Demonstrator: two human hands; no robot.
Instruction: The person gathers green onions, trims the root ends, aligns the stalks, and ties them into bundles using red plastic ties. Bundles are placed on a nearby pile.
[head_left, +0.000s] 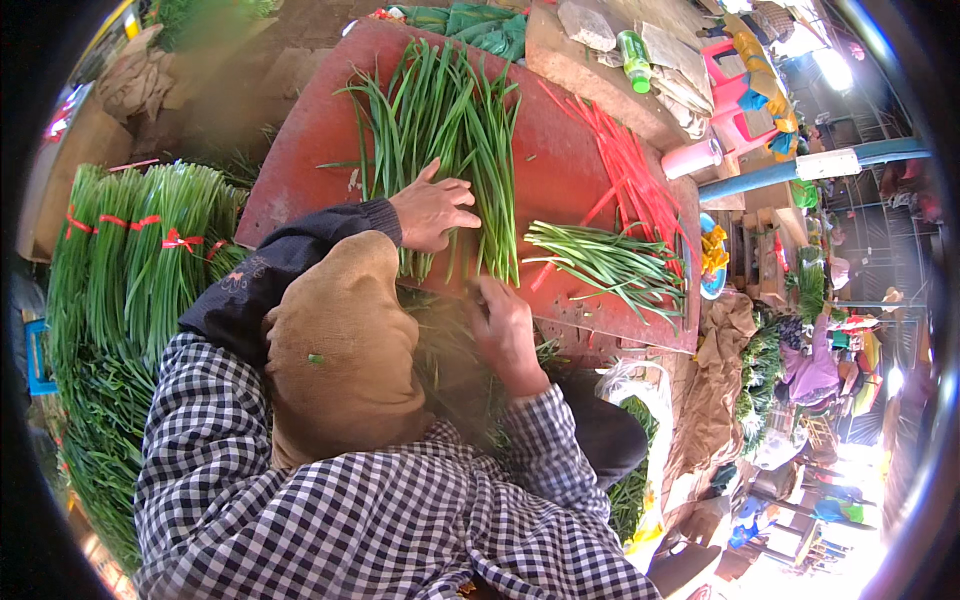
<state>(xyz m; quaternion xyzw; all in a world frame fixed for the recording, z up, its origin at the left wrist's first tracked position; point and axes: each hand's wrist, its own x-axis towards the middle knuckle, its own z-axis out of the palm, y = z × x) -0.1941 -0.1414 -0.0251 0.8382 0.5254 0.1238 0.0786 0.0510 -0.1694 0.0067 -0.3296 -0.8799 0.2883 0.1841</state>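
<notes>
A loose spread of garlic chives (442, 127) lies on the red board (300, 142) before me. My left hand (435, 210) rests over the lower part of the spread, palm down with fingers apart. Just below the stalks' near ends is my right hand (506, 326), blurred, with its fingers curled; whether they pinch anything cannot be made out. A smaller pile of chives (611, 262), pale ends to the left, sits at the board's right side. Red tie strips (622, 165) are strewn above that pile.
Bundles of chives (150, 247) tied with red strips stand at left. A green-capped bottle (634, 60) lies at the upper right. A white plastic bag (652, 397) holding greens is at lower right. Farther right, a person in purple (814, 360) is among greens.
</notes>
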